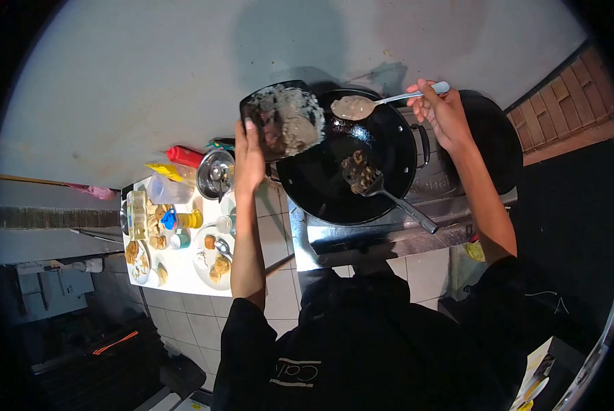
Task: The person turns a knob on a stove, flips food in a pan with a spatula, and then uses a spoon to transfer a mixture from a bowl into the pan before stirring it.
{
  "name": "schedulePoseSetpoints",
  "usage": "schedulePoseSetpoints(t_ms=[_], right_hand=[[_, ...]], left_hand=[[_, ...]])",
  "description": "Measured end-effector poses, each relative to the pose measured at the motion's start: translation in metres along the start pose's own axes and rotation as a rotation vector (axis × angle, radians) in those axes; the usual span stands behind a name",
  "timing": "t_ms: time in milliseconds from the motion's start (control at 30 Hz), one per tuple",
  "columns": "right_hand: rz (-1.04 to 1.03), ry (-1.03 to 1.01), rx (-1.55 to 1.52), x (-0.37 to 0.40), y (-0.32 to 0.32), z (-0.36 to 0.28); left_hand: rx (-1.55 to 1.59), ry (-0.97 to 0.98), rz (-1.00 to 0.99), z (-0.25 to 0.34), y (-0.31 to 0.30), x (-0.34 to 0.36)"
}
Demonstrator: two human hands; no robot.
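Bowl (250,103), spoon (399,98), wok (314,195).
Left hand (250,161), partly hidden by the bowl, grips it at the wok's left; right hand (440,113) pinches the spoon over the wok's far edge. Pale paste (353,107): we cannot identify.

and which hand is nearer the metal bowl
Left: the left hand appears beside the metal bowl; the right hand is across the wok from it.

The bowl (258,109) is black, smeared with greyish-white batter (299,131); the spoon (406,98) is silver. The wok (314,181) is black, the spatula handle (413,215) dark grey. One squeeze bottle (183,156) is red. The shirt (403,342) is black with pale lettering; the floor tiles (190,325) are pale with dark grid lines.
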State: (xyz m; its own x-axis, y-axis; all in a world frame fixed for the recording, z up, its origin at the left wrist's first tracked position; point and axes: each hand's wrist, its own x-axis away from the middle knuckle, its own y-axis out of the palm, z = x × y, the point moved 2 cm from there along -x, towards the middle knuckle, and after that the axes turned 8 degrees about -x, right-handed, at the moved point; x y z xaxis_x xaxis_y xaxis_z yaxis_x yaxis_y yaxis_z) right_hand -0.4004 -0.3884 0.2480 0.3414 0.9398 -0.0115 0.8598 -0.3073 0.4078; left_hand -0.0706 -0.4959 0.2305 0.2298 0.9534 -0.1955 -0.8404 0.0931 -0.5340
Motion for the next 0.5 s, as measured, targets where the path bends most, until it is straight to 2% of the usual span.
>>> schedulePoseSetpoints(t_ms=[167, 233, 300, 500], right_hand=[[0.013, 0.048, 0.167, -0.013, -0.016, 0.037], [-0.006, 0.059, 0.251, -0.021, -0.016, 0.056], [-0.018, 0.123, 0.336, -0.029, -0.012, 0.071], [-0.186, 0.113, 0.457, -0.042, 0.013, 0.087]], left_hand=[[0.017, -0.052, 0.102, -0.022, -0.012, 0.0], [0.026, -0.071, 0.056, -0.009, -0.022, 0.008], [0.013, -0.058, 0.135, -0.015, -0.025, 0.013], [0.22, -0.232, 0.19, -0.019, -0.044, 0.05]])
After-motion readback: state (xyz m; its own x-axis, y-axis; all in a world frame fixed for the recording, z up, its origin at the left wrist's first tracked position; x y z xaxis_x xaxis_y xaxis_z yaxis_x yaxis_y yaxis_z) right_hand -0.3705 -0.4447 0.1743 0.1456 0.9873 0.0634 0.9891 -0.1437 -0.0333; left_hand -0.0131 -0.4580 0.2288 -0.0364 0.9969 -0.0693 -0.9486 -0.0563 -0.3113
